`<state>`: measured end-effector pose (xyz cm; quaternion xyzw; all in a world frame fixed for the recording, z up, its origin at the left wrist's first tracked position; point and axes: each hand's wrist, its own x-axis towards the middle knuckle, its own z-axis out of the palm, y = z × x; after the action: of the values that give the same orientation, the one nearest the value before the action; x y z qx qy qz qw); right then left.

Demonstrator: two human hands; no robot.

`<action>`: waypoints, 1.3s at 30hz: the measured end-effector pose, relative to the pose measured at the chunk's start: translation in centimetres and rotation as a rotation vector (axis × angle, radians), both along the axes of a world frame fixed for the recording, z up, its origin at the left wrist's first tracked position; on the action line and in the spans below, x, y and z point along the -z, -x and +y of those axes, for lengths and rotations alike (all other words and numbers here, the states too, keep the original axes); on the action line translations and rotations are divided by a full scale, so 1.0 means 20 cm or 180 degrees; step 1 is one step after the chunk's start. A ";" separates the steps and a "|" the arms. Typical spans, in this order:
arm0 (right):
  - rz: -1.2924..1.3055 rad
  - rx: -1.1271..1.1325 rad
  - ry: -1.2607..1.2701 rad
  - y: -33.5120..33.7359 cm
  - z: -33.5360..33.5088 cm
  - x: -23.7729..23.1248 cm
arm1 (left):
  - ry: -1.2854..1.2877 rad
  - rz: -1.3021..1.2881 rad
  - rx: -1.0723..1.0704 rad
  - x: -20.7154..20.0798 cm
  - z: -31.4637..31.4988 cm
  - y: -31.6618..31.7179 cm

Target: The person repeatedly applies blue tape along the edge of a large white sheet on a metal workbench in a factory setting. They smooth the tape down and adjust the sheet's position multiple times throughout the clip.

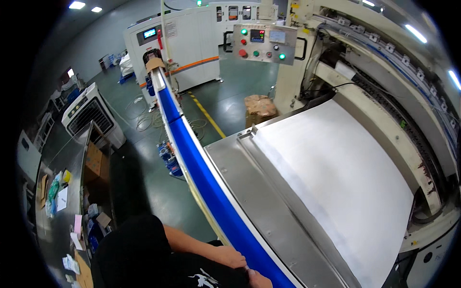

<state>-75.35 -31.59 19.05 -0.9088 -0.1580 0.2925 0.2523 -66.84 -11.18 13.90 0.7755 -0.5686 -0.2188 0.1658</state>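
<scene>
My left hand (229, 256) is at the near side of the blue conveyor belt (211, 191), in front of my dark shirt. Its fingers are curled closed, and what they hold, if anything, is too small to make out. Close beside it, my right hand (260, 280) is partly cut off by the lower edge. Those fingers look pinched together, with a small pale bit showing between the two hands. Across the belt lies a metal plate (249, 185), and beyond it a wide white sheet (336, 177) runs out of a large cream machine (384, 108).
A control panel (263, 43) with lit buttons hangs ahead. The belt leads to a white machine cabinet (192, 43). A cardboard box (260, 108) stands on the floor. At left are an air cooler (91, 115) and a cluttered workbench (57, 230).
</scene>
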 end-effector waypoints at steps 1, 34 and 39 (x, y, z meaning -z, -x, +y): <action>-0.0059 0.0009 -0.0130 -0.01 0.00 -0.03 | -0.0013 0.0013 0.0072 -0.04 0.00 -0.01; -0.0823 0.1979 -0.0062 0.06 -0.02 -0.05 | -0.0243 0.1784 0.1549 0.10 -0.20 -0.29; -0.0824 0.2075 -0.0003 0.07 -0.01 -0.08 | -0.0441 0.1669 0.1555 0.00 -0.19 -0.34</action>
<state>-76.65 -31.80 20.71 -0.9408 0.1098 0.0788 0.3107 -60.13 -14.95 13.89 0.5437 -0.6590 -0.4814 0.1959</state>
